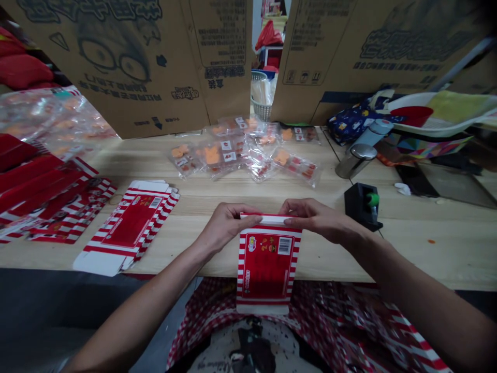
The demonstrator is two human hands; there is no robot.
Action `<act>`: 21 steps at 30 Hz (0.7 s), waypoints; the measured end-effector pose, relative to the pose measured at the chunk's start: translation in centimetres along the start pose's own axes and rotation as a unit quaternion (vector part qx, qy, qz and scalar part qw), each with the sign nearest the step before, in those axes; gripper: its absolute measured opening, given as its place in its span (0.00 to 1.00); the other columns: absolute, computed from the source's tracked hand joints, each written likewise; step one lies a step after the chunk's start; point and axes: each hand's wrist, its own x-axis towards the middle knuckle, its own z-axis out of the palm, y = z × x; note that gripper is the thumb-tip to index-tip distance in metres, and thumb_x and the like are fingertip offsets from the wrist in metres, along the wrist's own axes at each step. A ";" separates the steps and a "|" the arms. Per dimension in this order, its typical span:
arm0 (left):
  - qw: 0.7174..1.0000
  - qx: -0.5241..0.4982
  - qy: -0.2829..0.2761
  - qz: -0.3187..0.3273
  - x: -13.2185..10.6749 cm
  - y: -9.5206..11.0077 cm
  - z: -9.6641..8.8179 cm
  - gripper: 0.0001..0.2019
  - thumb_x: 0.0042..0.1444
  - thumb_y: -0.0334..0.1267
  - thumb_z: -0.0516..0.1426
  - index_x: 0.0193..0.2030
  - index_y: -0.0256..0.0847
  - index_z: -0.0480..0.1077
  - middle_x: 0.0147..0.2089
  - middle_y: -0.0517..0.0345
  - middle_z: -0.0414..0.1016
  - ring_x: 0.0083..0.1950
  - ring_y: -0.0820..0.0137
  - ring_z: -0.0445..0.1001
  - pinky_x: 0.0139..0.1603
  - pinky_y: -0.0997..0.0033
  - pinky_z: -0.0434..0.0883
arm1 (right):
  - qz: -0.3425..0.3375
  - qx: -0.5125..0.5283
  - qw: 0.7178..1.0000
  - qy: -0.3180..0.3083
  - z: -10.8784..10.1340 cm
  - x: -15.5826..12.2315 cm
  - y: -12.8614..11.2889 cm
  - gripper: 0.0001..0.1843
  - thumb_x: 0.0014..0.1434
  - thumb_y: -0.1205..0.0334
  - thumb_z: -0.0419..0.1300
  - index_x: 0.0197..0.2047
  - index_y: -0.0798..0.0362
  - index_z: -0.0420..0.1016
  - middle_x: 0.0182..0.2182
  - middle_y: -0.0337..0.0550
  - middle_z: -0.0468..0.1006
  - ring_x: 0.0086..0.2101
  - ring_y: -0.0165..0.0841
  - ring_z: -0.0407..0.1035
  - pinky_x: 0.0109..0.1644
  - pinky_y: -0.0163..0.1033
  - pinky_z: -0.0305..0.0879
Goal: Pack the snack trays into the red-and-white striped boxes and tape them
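Observation:
A red-and-white striped carton (267, 264) with a barcode on its face hangs at the table's front edge. My left hand (231, 223) is closed on its upper left corner, the thumb lying along the white flap. At the upper right corner, my right hand (306, 220) grips the same carton, its thumb pressed on that flap. To the left of my hands lies a stack of flat striped cartons (130, 223). Beyond them, several clear plastic packets (217, 155) with orange pieces inside are heaped on the wooden table (186, 207).
Large cardboard boxes (155, 109) wall off the back. A black tape dispenser (361, 207) and a metal flask (355, 160) stand at right, near a blue patterned bag (349, 122). More red striped cartons (34, 191) pile up at far left. A basket (262, 110) shows through the gap.

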 end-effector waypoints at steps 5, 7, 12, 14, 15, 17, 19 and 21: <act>0.996 0.062 -0.045 0.048 -0.5 -1.4 -0.8 0.13 0.61 0.45 0.62 0.49 0.44 0.81 0.49 0.53 0.84 0.46 0.64 0.82 0.48 0.67 0.76 | 0.000 -0.038 0.999 0.035 0.7 0.1 0.6 0.08 0.55 0.57 0.67 0.33 0.53 0.75 0.30 0.41 0.81 0.31 0.33 0.72 0.36 0.38 0.65; 0.988 0.107 -0.052 0.095 -0.8 -2.3 -1.4 0.15 0.64 0.46 0.59 0.51 0.43 0.80 0.51 0.51 0.83 0.50 0.63 0.81 0.51 0.65 0.75 | -0.034 -0.100 0.993 0.042 0.8 -0.2 1.2 0.09 0.60 0.56 0.63 0.39 0.52 0.79 0.35 0.43 0.82 0.35 0.35 0.73 0.39 0.39 0.67; 0.958 0.171 -0.078 0.216 -1.6 -4.1 -2.9 0.16 0.64 0.41 0.61 0.58 0.46 0.76 0.51 0.51 0.82 0.50 0.65 0.80 0.50 0.66 0.74 | -0.146 -0.193 0.970 0.038 1.5 -1.3 3.6 0.17 0.64 0.60 0.59 0.54 0.49 0.77 0.45 0.46 0.80 0.38 0.35 0.74 0.38 0.38 0.69; 0.956 0.180 -0.077 0.217 -1.8 -4.3 -2.9 0.15 0.65 0.40 0.60 0.58 0.47 0.76 0.49 0.51 0.82 0.48 0.66 0.79 0.49 0.67 0.73 | -0.170 -0.203 0.959 0.102 2.3 -1.3 4.8 0.18 0.64 0.63 0.57 0.57 0.48 0.73 0.45 0.46 0.80 0.40 0.35 0.74 0.41 0.39 0.69; 0.960 0.176 -0.070 0.205 -2.0 -4.3 -2.7 0.16 0.65 0.40 0.60 0.58 0.47 0.76 0.50 0.51 0.81 0.49 0.66 0.78 0.50 0.67 0.73 | -0.171 -0.195 0.956 0.138 2.8 -1.3 5.3 0.18 0.65 0.64 0.57 0.58 0.48 0.71 0.44 0.45 0.80 0.40 0.35 0.74 0.41 0.39 0.69; 0.976 0.138 -0.040 0.165 -2.4 -4.0 -2.0 0.22 0.63 0.41 0.62 0.63 0.48 0.71 0.51 0.52 0.79 0.48 0.66 0.78 0.49 0.68 0.73 | -0.171 -0.143 0.955 0.194 3.7 -1.1 6.1 0.16 0.65 0.64 0.57 0.56 0.48 0.67 0.40 0.42 0.78 0.38 0.34 0.73 0.40 0.38 0.69; 0.987 0.082 0.008 0.136 -2.7 -3.2 -1.0 0.32 0.60 0.42 0.64 0.70 0.49 0.61 0.49 0.54 0.77 0.45 0.67 0.77 0.46 0.69 0.74 | -0.185 -0.079 0.956 0.214 4.3 -1.0 6.3 0.13 0.65 0.64 0.58 0.53 0.48 0.65 0.40 0.41 0.77 0.39 0.33 0.73 0.41 0.38 0.70; 0.986 0.060 0.057 0.147 -2.8 -2.0 -0.3 0.36 0.59 0.42 0.66 0.71 0.49 0.56 0.47 0.56 0.75 0.42 0.69 0.75 0.42 0.71 0.74 | -0.214 -0.053 0.952 0.212 4.4 -0.9 5.5 0.14 0.66 0.65 0.57 0.54 0.47 0.64 0.41 0.41 0.76 0.42 0.34 0.73 0.44 0.38 0.71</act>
